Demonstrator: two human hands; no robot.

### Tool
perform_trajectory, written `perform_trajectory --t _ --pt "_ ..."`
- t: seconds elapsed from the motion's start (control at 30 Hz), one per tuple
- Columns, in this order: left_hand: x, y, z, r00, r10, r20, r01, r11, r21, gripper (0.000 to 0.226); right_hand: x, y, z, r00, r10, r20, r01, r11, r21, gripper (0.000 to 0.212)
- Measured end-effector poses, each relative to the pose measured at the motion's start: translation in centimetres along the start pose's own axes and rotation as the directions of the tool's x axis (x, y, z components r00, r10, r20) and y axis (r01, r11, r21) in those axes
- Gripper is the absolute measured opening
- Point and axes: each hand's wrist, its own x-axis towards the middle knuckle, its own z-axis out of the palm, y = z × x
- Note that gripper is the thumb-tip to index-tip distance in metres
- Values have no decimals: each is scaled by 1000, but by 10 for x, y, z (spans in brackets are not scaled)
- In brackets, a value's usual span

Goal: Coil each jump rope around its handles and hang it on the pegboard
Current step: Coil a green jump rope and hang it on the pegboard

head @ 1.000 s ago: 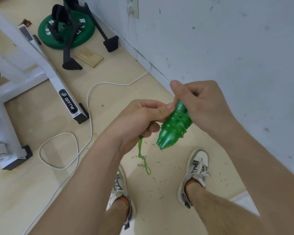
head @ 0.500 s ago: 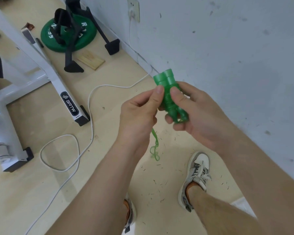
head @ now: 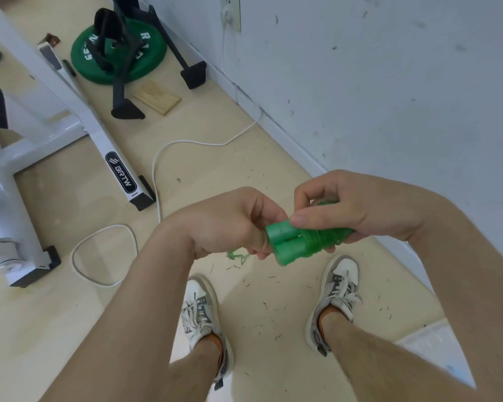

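Observation:
Two green jump rope handles lie side by side, nearly level, with green cord wound around their right half. My right hand is closed over the wound part from above. My left hand pinches the loose green cord at the handles' left end. A short tangle of that cord hangs below my left hand. No pegboard is in view.
I stand on a pale floor beside a white wall. A white cable runs from a wall socket and loops over the floor. A white exercise machine frame stands at left. A green weight plate with black stands and a wooden block lie further back.
The handle bundle has swung from upright to nearly level and dropped lower. My right hand has shifted onto its top, and my left hand has moved to its left end. The hanging cord is shorter.

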Motion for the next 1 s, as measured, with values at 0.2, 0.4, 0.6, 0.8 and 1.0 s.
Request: perform_trajectory --t 0.2,0.4,0.6,0.8,1.0 --pt "2 0 2 992 -112 -65 120 982 143 24 2 -7 7 989 107 102 -89 983 -163 35" --pt "14 3 12 927 -35 -373 224 850 476 10 20 2 22 956 289 -58 -278 819 -502 38" --pt "22 13 27 614 147 -775 182 930 320 17 34 10 25 871 37 -489 -280 856 -435 38" --pt "26 17 27 535 -43 -844 -135 981 -136 19 37 11 26 699 35 -714 -56 998 -5 46" --pt "25 23 35 475 98 -875 -98 994 58 14 43 9 31 561 -21 -827 9 1000 -20 49"
